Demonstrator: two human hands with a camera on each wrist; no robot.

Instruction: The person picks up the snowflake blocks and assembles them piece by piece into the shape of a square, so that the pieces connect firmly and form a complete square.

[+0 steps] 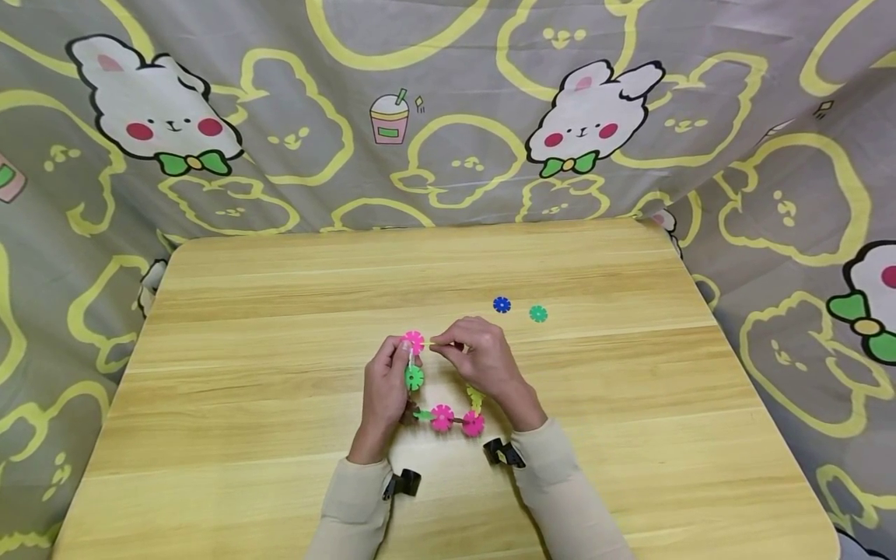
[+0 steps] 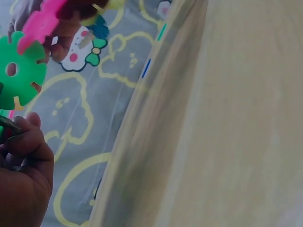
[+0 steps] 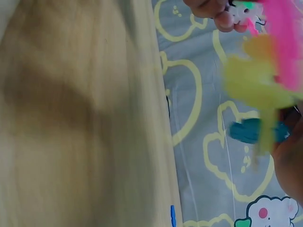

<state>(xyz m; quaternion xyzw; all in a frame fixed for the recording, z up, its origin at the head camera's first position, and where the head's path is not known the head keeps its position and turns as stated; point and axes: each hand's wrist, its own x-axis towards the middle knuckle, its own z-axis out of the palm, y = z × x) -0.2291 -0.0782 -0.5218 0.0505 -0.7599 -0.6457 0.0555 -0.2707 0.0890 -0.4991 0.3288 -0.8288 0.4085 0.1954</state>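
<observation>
A chain of interlocking plastic snowflake discs hangs between both hands in the head view. My left hand pinches its upper left end by a pink disc. Below that are a white disc seen edge-on and a green disc. Along the bottom run two more pink discs with brown ones, and a yellow disc rises under my right hand. The right hand's thumb and finger pinch a thin yellowish piece beside the upper pink disc; whether they join is unclear. A teal disc shows near it in the right wrist view.
A blue disc and a green-teal disc lie flat on the wooden table, beyond the right hand. A patterned grey curtain stands behind the table and along its sides.
</observation>
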